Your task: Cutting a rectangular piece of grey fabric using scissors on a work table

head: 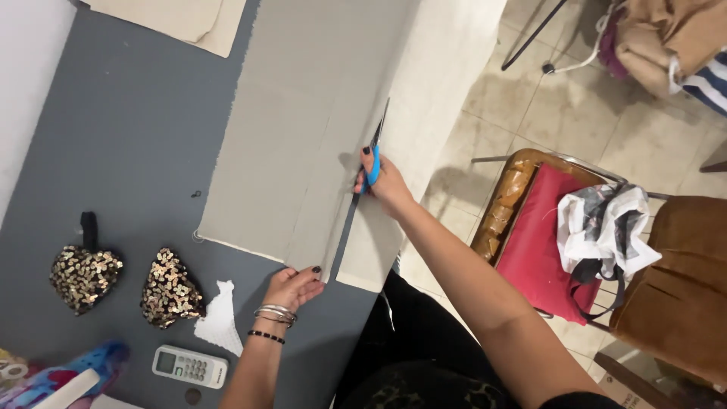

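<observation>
While the right hand (385, 178) grips blue-handled scissors (372, 163), blades pointing toward 12 o'clock partway up a cut, the grey fabric (303, 136) lies flat on the dark table (121, 144). At 7 o'clock from the scissors, the left hand (291, 286) (bangles on its wrist) presses down the fabric's near edge, fingers curled. Two sequinned pieces (170, 289) and a white remote control (189, 366) lie at 9 o'clock of that hand

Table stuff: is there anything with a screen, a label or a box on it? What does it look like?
Remote control: near table edge, left of the left hand; white rectangle with a small greenish screen and grey buttons.
Tape roll: bottom-left corner; small pale ring.
No boxes or signs show.
</observation>
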